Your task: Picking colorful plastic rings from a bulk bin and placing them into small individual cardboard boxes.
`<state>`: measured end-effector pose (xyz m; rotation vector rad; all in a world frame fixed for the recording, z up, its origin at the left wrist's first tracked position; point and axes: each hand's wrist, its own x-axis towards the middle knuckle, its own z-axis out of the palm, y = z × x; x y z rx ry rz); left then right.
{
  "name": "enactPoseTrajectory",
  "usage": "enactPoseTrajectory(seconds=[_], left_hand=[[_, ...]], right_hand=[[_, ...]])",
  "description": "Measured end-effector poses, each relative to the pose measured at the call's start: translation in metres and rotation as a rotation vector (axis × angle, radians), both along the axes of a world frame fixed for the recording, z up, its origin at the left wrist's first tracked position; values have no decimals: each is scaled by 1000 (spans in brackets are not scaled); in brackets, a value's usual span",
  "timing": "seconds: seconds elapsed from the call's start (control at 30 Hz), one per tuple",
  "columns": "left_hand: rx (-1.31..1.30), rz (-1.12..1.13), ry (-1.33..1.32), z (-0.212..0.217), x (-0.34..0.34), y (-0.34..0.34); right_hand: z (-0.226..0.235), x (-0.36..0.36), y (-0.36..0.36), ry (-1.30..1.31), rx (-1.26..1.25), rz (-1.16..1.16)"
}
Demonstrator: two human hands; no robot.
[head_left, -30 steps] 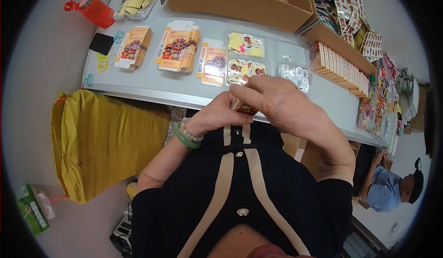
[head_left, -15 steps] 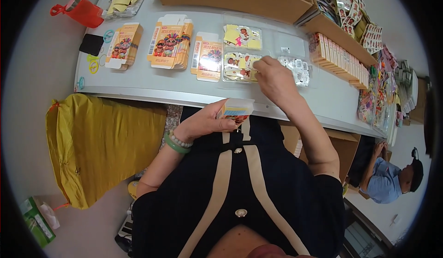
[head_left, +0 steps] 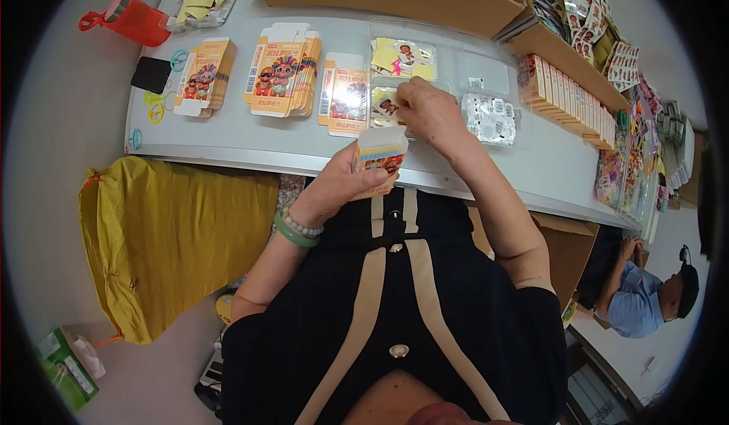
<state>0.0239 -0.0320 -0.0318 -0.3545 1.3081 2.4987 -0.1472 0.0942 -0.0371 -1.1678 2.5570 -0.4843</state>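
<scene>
My left hand [head_left: 340, 178] grips a small orange printed carton [head_left: 381, 168] in front of the table edge; its top flap stands up, and a yellow and blue edge shows inside. My right hand [head_left: 437, 113] is over the lower left compartment of a clear plastic tray [head_left: 493, 41], with its fingers pinched together. What they hold, if anything, is hidden. Beside those fingers lie small sticker cards [head_left: 385, 106] with yellow backing. Another compartment holds more such cards [head_left: 406, 56], and white printed packets [head_left: 490, 119] fill the one to the right.
Flat cartons lie in stacks [head_left: 279, 72] along the left of the table. A row of upright cartons [head_left: 566, 102] stands at the right, below sticker sheets [head_left: 588, 7]. A large cardboard box [head_left: 387, 1] is at the back. A person in a blue shirt [head_left: 634, 296] is at far right.
My right hand has moved left over the sticker compartment. My left hand has raised the carton slightly and tilted it, so more of its printed front shows.
</scene>
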Motion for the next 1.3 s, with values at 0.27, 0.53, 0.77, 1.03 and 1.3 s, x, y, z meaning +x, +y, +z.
enactPoseTrajectory(seconds=[0.27,0.53,0.77,1.03,1.3], left_hand=[[34,70,-4,1,-3,-7],[17,35,-43,15,-1,-5],[-20,4,-11,22,-13,8],[-11,-6,-68,20,-11,15],[60,-56,-28,9,-21,20]], right_hand=[[10,-15,17,-571,-197,-261],[24,-14,38,-271,-413,-301],[84,34,45,-294,-703,44],[84,40,52,-130,-630,148],[60,11,99,-218,-507,-271]])
